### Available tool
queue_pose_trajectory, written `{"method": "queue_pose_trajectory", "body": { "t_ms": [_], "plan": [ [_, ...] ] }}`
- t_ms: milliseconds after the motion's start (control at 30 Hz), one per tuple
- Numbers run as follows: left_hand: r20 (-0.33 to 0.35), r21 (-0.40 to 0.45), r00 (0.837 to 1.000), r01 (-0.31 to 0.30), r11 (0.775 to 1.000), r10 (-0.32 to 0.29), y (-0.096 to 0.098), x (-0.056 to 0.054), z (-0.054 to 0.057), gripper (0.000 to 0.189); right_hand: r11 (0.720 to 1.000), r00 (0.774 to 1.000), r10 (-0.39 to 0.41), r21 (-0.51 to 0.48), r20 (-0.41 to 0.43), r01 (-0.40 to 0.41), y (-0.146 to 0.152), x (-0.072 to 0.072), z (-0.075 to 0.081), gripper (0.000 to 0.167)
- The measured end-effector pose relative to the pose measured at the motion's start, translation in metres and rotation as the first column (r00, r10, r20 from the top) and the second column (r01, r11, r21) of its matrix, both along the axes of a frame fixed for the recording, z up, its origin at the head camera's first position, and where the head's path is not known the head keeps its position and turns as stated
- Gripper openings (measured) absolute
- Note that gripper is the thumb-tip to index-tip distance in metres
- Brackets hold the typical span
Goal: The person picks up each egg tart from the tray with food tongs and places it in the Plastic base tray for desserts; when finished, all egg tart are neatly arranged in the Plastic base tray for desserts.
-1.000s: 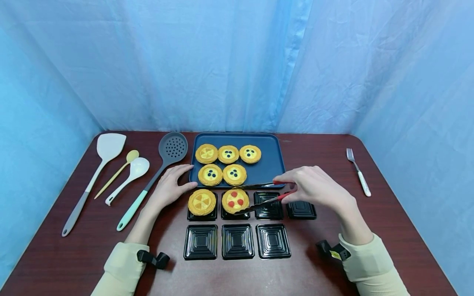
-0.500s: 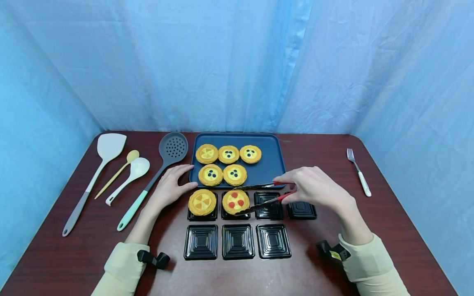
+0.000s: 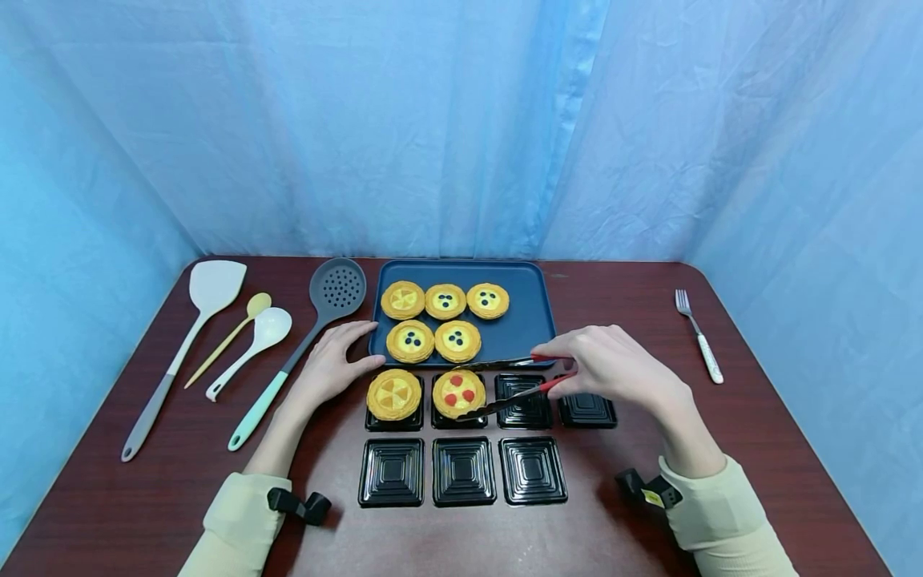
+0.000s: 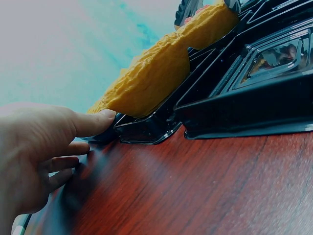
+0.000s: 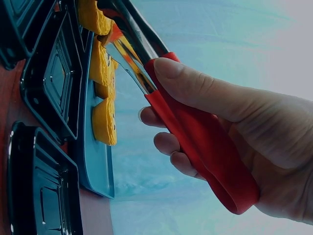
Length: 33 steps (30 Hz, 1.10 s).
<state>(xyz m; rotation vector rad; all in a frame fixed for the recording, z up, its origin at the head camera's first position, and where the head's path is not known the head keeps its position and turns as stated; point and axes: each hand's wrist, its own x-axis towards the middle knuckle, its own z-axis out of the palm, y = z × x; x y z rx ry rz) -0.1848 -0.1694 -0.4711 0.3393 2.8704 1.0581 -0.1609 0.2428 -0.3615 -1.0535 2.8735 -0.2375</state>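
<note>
My right hand (image 3: 620, 365) grips the red handles of metal tongs (image 5: 198, 127). The tong arms reach left, one on the far side and one on the near side of a tart with red toppings (image 3: 461, 388). That tart sits over a small black square tray (image 3: 438, 420). Left of it, a tart with yellow wedges (image 3: 392, 394) rests on another black tray (image 3: 414, 421). My left hand (image 3: 333, 365) lies with relaxed fingers at the left edge of the blue baking tray (image 3: 515, 336). In the left wrist view its thumb (image 4: 95, 123) is close beside the wedge-topped tart.
Several tarts, most with dark dots (image 3: 457, 340), lie on the blue tray. More black trays (image 3: 464, 471) stand in two rows. A white turner (image 3: 216, 284), yellow spoon (image 3: 258, 303), white ladle (image 3: 271, 327) and slotted skimmer (image 3: 336, 287) lie left; a fork (image 3: 698, 335) lies right.
</note>
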Motion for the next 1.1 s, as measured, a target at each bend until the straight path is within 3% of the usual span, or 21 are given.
{"method": "queue_pose_trajectory", "body": {
  "t_ms": [1100],
  "plan": [
    [0.002, -0.002, 1.000, 0.000, 1.000, 0.000, 0.0000, -0.0001, -0.0004, 0.066, 1.000, 1.000, 0.006, -0.006, -0.010, -0.006, 0.0002, -0.0006, -0.0014, 0.053]
  ]
}}
